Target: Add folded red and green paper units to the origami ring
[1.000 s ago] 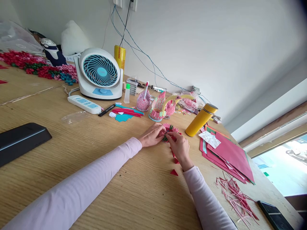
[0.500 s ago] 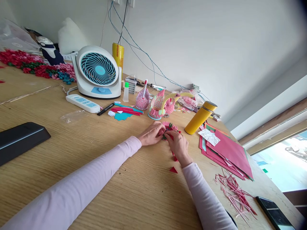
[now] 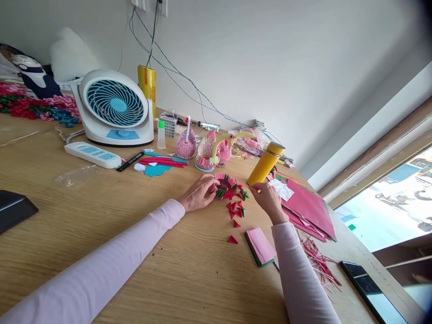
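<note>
My left hand (image 3: 197, 194) rests on the wooden table and grips the left side of a small round ring of folded red, pink and green paper pieces (image 3: 225, 186). My right hand (image 3: 269, 200) is off to the right of the ring, fingers pinched together near a scatter of loose red and green paper triangles (image 3: 237, 208). Whether it pinches a piece I cannot see. One red triangle (image 3: 232, 239) lies apart, closer to me.
Finished paper swans (image 3: 212, 150) stand behind the ring, with a yellow flask (image 3: 264, 164) to the right. A white fan (image 3: 114, 108), power strip (image 3: 92, 154), glue bottle (image 3: 161, 134), stacked red sheets (image 3: 308, 208), pink paper block (image 3: 261, 245), paper strips (image 3: 317, 260) and phone (image 3: 373, 292) surround them.
My right hand has left the ring and moved right toward the flask. The loose triangles and the pink paper block are now uncovered. The view has swung right.
</note>
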Available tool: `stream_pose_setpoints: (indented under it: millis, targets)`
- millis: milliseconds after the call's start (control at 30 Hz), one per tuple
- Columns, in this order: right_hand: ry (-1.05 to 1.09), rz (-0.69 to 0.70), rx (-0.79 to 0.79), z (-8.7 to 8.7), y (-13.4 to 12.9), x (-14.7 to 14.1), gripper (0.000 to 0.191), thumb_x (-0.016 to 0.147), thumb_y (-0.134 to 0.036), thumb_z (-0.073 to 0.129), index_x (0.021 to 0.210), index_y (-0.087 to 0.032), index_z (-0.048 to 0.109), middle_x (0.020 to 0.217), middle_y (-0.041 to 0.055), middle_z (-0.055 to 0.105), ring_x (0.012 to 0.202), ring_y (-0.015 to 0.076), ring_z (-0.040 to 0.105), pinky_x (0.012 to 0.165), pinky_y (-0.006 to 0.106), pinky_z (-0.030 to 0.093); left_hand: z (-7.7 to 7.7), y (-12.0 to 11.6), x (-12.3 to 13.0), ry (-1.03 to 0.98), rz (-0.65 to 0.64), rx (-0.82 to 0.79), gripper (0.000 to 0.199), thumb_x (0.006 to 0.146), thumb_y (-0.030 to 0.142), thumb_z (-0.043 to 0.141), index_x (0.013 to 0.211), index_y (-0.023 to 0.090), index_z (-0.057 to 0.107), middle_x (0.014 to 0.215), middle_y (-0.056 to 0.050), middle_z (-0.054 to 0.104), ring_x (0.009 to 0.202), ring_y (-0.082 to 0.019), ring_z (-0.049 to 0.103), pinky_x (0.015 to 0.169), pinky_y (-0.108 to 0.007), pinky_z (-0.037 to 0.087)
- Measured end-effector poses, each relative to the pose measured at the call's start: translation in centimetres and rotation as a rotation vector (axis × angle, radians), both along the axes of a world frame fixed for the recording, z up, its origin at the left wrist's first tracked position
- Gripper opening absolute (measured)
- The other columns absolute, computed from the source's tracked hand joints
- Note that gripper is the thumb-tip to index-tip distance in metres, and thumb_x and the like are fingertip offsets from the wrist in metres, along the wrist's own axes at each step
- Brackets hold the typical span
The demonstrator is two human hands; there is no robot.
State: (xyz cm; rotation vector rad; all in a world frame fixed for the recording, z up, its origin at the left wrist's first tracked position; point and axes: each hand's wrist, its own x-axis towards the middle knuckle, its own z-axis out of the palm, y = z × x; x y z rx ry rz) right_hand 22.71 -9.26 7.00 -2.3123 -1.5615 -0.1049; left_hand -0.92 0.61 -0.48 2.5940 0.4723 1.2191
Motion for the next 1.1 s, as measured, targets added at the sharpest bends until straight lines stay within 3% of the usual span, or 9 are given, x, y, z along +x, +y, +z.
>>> stream_pose_setpoints:
  millis: [167,300,433,533,633,733,833,933,1100]
  targets:
    - [-0.027,-0.033,-0.139,-1.6,0.3,0.1,0.026,0.09,-0.033,0.052,0.102,-0.024,0.074,0.099,0.0104,0.073,0.095,0.0275,0.067,0.064,0.029,0.039,0.2,-0.1,-0.1,-0.056,-0.011,0.058,0.031,0.083,0.01,0.054,0.114,0.015,0.055,0.114,-0.012,0.06,0.117,-0.026,0.05,0.105,-0.045,0.043]
    - [0.033,-0.082,-0.083,-3.6,1.1,-0.1,0.031,0.089,-0.044,0.055,0.098,-0.021,0.073,0.096,0.0139,0.072,0.093,0.0296,0.066,0.065,0.03,0.04,0.3,-0.2,0.0,-0.051,-0.006,0.086,0.029,0.084,0.009,0.053,0.112,0.015,0.055,0.114,-0.012,0.06,0.116,-0.025,0.051,0.104,-0.045,0.044]
    - [0.229,-0.072,0.013,-4.9,1.7,0.6,0.018,0.079,-0.034,0.066,0.081,-0.018,0.073,0.082,0.0117,0.07,0.082,0.027,0.064,0.061,0.029,0.037,0.3,-0.3,0.0,-0.063,-0.008,0.095,0.026,0.085,0.009,0.052,0.11,0.015,0.056,0.114,-0.012,0.06,0.116,-0.025,0.051,0.103,-0.044,0.045]
    - [0.338,0.01,0.06,-4.4,1.7,1.1,0.021,0.076,-0.036,0.065,0.071,-0.017,0.071,0.068,0.0054,0.064,0.068,0.02,0.058,0.057,0.027,0.035,0.6,-0.5,0.1,-0.099,0.003,0.087,0.023,0.087,0.01,0.051,0.108,0.015,0.057,0.111,-0.012,0.062,0.113,-0.024,0.053,0.101,-0.043,0.046]
    - [0.479,0.124,0.118,-2.7,1.3,0.8,0.034,0.077,-0.048,0.061,0.073,-0.016,0.07,0.06,0.0006,0.056,0.058,0.0139,0.048,0.054,0.026,0.035,1.5,-1.1,0.6,-0.154,0.046,0.038,0.019,0.089,0.013,0.05,0.105,0.015,0.06,0.104,-0.011,0.064,0.103,-0.022,0.057,0.096,-0.04,0.048]
    - [0.754,0.297,0.208,-0.7,0.8,-0.9,0.045,0.072,-0.06,0.063,0.073,-0.015,0.067,0.055,-0.0029,0.048,0.05,0.01,0.035,0.048,0.025,0.029,3.0,-2.4,1.4,-0.176,0.073,-0.087,0.016,0.092,0.019,0.051,0.1,0.015,0.064,0.099,-0.009,0.068,0.095,-0.021,0.062,0.091,-0.037,0.049]
    - [0.996,0.475,0.286,0.9,0.2,-3.1,0.041,0.065,-0.056,0.075,0.069,-0.016,0.066,0.053,-0.0046,0.044,0.05,0.0083,0.03,0.046,0.024,0.024,4.7,-3.9,2.1,-0.197,0.043,-0.293,0.018,0.091,0.027,0.056,0.097,0.016,0.068,0.097,-0.006,0.072,0.089,-0.019,0.066,0.081,-0.03,0.051]
    - [1.038,0.532,0.335,1.7,-0.2,-4.7,0.04,0.063,-0.053,0.078,0.068,-0.015,0.067,0.053,-0.0039,0.047,0.05,0.0078,0.031,0.046,0.024,0.025,5.7,-4.7,2.6,-0.246,-0.007,-0.494,0.024,0.089,0.035,0.06,0.096,0.015,0.07,0.094,-0.006,0.074,0.084,-0.018,0.068,0.072,-0.026,0.052]
    - [0.956,0.544,0.348,1.4,0.0,-5.3,0.041,0.066,-0.054,0.078,0.072,-0.014,0.07,0.056,-0.0015,0.056,0.049,0.0076,0.035,0.046,0.023,0.027,5.6,-4.4,2.9,-0.455,-0.171,-0.829,0.035,0.082,0.039,0.069,0.102,0.011,0.068,0.096,-0.009,0.074,0.082,-0.018,0.07,0.079,-0.029,0.055]
